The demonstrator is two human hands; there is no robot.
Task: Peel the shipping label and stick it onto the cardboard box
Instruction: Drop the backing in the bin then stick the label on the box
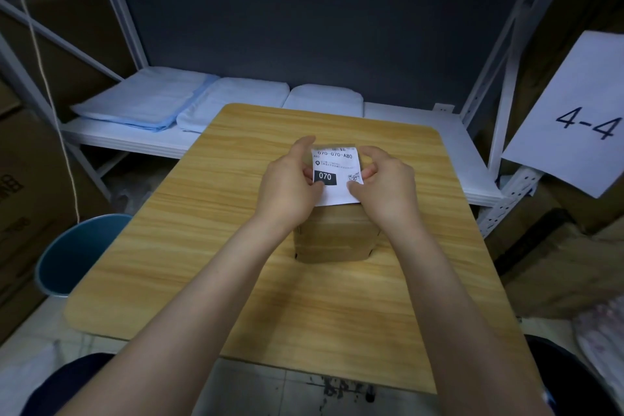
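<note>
Far left: brown cartons (30, 179) stacked beside a white shelf frame (111, 27), with a blue waste bin (72, 257) on the floor below. On the low shelf behind the table: folded pale-blue cloth packs (145, 101). Centre: wooden tabletop (189, 246) carrying a small cardboard box (332, 236), upright, partly hidden by both wrists. Just above the box: white shipping label (334, 172), printed "070-070-A80" with a black "070" block and a small QR code, held facing the camera. Left hand (287, 186) pinching the label's left edge, thumb on the black block, index finger raised past the top corner. Right hand (385, 186) pinching the right edge by the QR code, fingers curled. Cannot tell whether the label touches the box top. Far right: white paper sheet marked "4-4" (574, 115) hanging on the rack
</note>
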